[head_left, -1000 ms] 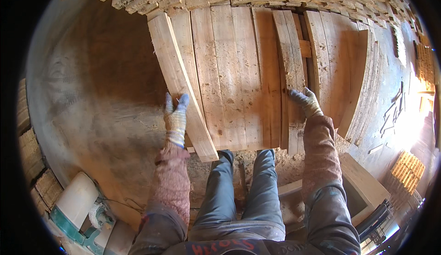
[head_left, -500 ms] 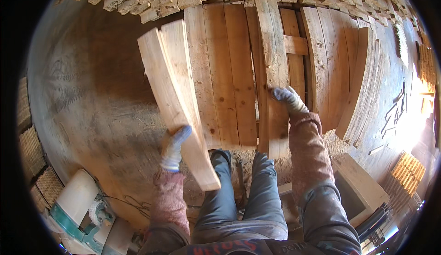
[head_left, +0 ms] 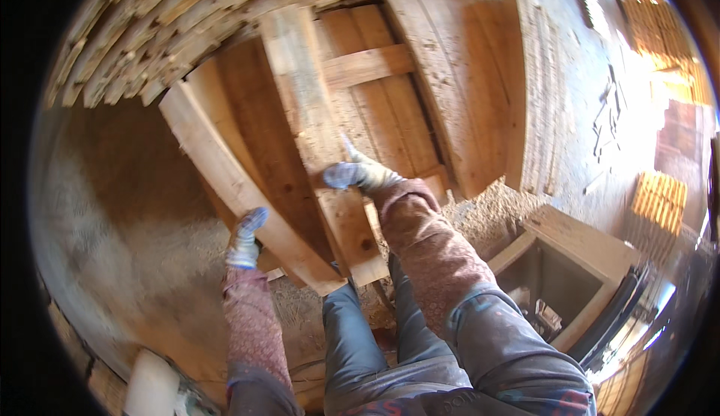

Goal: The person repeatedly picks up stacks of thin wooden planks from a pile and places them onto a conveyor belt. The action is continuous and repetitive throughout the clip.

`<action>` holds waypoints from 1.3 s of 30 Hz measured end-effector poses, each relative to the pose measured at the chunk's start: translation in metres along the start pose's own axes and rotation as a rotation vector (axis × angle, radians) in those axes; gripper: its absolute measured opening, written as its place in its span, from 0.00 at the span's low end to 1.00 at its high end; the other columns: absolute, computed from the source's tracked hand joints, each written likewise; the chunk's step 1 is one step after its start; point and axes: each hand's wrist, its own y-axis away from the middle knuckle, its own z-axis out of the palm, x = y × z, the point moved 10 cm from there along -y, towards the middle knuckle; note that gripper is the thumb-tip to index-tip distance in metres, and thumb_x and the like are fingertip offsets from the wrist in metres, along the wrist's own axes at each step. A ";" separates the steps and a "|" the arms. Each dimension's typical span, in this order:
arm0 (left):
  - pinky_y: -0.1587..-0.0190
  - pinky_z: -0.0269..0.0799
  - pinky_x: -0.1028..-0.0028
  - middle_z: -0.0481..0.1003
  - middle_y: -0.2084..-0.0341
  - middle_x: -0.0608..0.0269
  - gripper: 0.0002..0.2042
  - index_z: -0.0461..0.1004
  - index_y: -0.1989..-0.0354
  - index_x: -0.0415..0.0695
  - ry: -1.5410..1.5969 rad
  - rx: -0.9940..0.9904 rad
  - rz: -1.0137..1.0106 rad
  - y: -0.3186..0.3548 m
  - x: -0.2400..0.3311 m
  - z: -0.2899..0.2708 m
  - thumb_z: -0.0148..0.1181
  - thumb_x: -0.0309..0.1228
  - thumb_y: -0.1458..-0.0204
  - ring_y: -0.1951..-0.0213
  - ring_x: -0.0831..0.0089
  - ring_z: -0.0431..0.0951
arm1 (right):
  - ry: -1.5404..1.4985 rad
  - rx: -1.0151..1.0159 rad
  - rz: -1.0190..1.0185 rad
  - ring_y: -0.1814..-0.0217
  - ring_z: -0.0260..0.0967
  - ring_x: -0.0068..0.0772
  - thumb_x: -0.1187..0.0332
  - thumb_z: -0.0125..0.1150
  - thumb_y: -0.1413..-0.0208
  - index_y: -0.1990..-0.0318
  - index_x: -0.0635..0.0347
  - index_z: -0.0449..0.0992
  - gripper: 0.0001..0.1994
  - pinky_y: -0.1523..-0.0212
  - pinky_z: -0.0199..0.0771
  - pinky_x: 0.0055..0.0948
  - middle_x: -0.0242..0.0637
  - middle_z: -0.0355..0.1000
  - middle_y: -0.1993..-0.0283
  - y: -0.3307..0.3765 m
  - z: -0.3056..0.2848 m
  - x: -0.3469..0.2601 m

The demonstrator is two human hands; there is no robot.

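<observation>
My left hand [head_left: 246,237], in a white glove with blue fingers, grips the left edge of a pale wooden board [head_left: 232,172]. The board lies slanted, its near end close to my legs. Its underside and the ends of my fingers are hidden. My right hand [head_left: 356,174], gloved the same way, is closed over the right edge of a long rough plank [head_left: 300,94], fingers on its upper face. Between these two lie darker brown boards [head_left: 262,116].
Rough lumber [head_left: 187,11] is stacked along the far side. More wide boards [head_left: 465,79] lie right of a cross piece [head_left: 367,66]. A box-like open container [head_left: 581,251] stands near right, beside sawdust [head_left: 484,217]. A white rounded machine part [head_left: 150,386] is at lower left.
My view has turned to the right. The rough plank has shifted left with my right hand, uncovering more of the cross piece. The board in my left hand now lies against the brown boards.
</observation>
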 end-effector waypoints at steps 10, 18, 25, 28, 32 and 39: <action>0.51 0.82 0.68 0.81 0.57 0.60 0.20 0.78 0.49 0.34 -0.407 0.039 -0.047 0.158 -0.021 -0.008 0.70 0.33 0.46 0.59 0.68 0.83 | -0.088 0.023 -0.106 0.63 0.71 0.25 0.72 0.69 0.50 0.20 0.52 0.37 0.54 0.66 0.71 0.24 0.35 0.73 0.59 0.184 -0.015 -0.084; 0.50 0.80 0.69 0.83 0.61 0.44 0.14 0.82 0.57 0.30 -0.890 -0.299 0.451 0.077 0.027 0.387 0.62 0.32 0.41 0.59 0.60 0.85 | 0.998 1.041 -0.274 0.25 0.55 0.61 0.47 0.75 0.68 0.21 0.53 0.44 0.64 0.27 0.58 0.49 0.64 0.58 0.30 0.249 -0.165 -0.244; 0.29 0.56 0.51 0.55 0.31 0.28 0.62 0.40 0.24 0.36 -1.043 0.203 0.291 0.067 0.011 0.512 0.80 0.44 0.62 0.29 0.35 0.54 | 1.264 1.089 0.017 0.18 0.35 0.66 0.45 0.79 0.62 0.20 0.45 0.36 0.66 0.25 0.42 0.65 0.62 0.39 0.20 0.246 -0.195 -0.281; 0.27 0.57 0.55 0.56 0.30 0.29 0.69 0.38 0.23 0.38 -0.906 0.037 0.408 0.039 0.001 0.494 0.83 0.52 0.66 0.28 0.42 0.57 | 1.144 1.116 -0.416 0.23 0.53 0.60 0.42 0.76 0.54 0.23 0.50 0.52 0.55 0.24 0.54 0.54 0.57 0.59 0.27 0.289 -0.242 -0.302; 0.27 0.56 0.59 0.56 0.29 0.32 0.66 0.39 0.22 0.37 -0.410 -0.158 0.192 0.001 -0.029 0.475 0.82 0.53 0.62 0.28 0.49 0.58 | 1.207 1.637 0.128 0.18 0.43 0.53 0.20 0.49 0.49 0.22 0.52 0.51 0.56 0.24 0.54 0.53 0.51 0.46 0.19 0.380 -0.380 -0.349; 0.28 0.58 0.60 0.57 0.29 0.33 0.65 0.45 0.24 0.33 -0.786 -0.058 0.370 0.035 -0.013 0.519 0.79 0.59 0.62 0.29 0.47 0.60 | 1.084 1.532 -0.044 0.40 0.71 0.65 0.31 0.51 0.39 0.45 0.65 0.75 0.39 0.38 0.68 0.49 0.63 0.76 0.46 0.365 -0.440 -0.335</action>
